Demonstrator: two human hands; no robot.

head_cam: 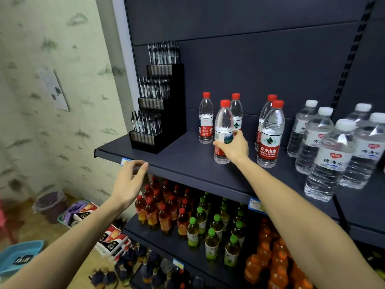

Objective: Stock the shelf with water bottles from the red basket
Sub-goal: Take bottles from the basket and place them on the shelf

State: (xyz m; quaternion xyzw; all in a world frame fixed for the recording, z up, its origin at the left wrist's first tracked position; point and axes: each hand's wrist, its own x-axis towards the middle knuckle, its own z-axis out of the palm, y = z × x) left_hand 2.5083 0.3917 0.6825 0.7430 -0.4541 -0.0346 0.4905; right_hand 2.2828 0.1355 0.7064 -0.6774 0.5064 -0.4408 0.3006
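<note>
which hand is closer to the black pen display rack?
Left. The left hand hovers at the shelf edge just below the pen display rack; the right hand grips a red-capped water bottle further right.

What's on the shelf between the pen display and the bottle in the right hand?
One red-capped bottle stands farther back; otherwise bare shelf between the pen display and the held bottle, in the head view.

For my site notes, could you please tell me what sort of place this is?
Probably a small shop: dark metal retail shelving with blue price tags, rows of red-capped clear water bottles, and a black tiered pen display.
</note>
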